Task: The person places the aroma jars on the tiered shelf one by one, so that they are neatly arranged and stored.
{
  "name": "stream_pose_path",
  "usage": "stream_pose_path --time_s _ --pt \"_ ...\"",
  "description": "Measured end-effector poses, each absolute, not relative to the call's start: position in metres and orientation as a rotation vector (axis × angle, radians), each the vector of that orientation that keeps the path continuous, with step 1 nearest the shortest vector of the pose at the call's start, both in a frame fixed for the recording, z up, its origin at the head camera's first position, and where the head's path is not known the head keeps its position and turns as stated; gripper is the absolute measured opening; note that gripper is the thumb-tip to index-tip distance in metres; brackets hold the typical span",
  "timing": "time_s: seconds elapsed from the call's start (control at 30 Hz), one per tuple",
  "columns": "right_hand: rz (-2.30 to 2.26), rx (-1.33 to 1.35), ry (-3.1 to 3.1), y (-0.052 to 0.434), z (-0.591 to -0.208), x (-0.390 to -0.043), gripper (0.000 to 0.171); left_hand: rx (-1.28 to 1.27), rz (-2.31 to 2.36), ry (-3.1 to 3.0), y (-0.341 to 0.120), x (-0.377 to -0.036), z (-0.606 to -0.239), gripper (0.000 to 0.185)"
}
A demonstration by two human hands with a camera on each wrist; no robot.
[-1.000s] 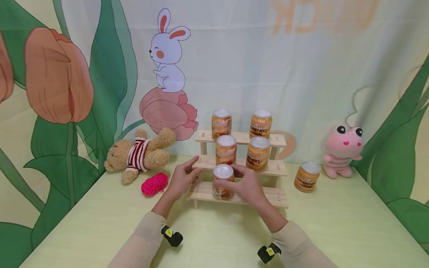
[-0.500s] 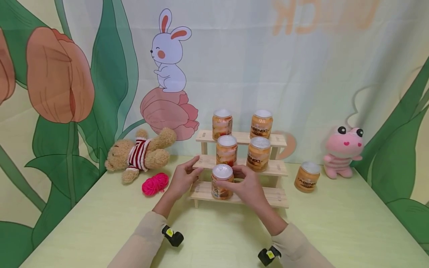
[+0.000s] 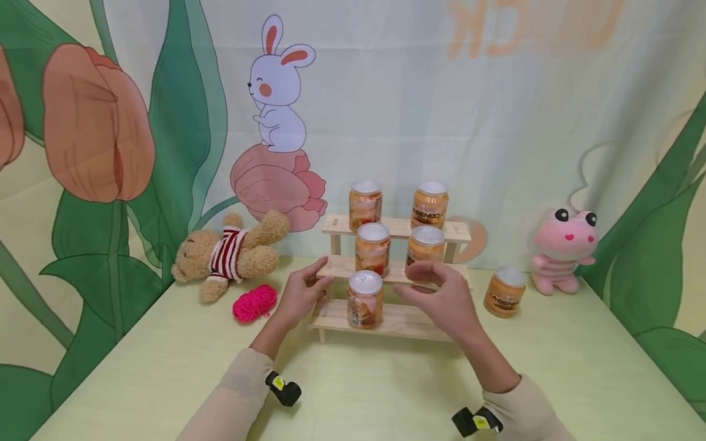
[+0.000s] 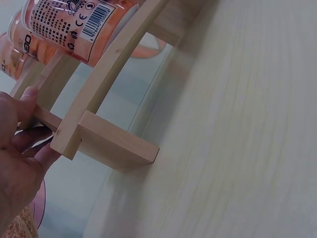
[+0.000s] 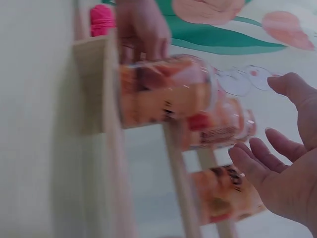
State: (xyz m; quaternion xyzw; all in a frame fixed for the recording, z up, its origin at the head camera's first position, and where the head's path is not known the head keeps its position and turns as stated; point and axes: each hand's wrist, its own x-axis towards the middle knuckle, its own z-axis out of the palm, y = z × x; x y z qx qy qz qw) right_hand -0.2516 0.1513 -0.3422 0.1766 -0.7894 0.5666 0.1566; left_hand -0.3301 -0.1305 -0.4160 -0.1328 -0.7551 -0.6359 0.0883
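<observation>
A three-step wooden display stand stands on the table with orange-labelled, silver-lidded cans on it. My left hand grips the stand's left side, its thumb and fingers on the wood in the left wrist view. One can sits upright on the left part of the bottom step. My right hand is off that can, to its right, with fingers spread and nothing held. It partly hides the right can on the middle step, beside the left can. The top step holds two cans, left and right.
Another can stands on the table right of the stand, near a pink frog plush. To the left lie a teddy bear in a striped top and a pink yarn bundle. A printed curtain hangs behind.
My right hand has let go of the bottom-step can and moved right. That can shifted slightly left and turned a little. My left hand has stayed on the stand.
</observation>
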Motion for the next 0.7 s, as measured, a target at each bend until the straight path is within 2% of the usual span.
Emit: stream_pose_path --time_s 0.17,0.37,0.7 --pt "1.609 0.486 -2.175 0.176 -0.321 -0.250 0.042 -0.374 -1.909 -2.249 -0.129 -0.329 -0.415 0.050" --pt "1.521 0.340 -2.119 0.207 -0.310 -0.254 0.042 -0.374 -1.891 -2.253 -0.129 -0.329 -0.414 0.050" --pt "1.329 0.050 -2.243 0.262 -0.330 -0.278 0.054 -0.368 -1.895 -2.257 -0.130 -0.328 -0.414 0.050"
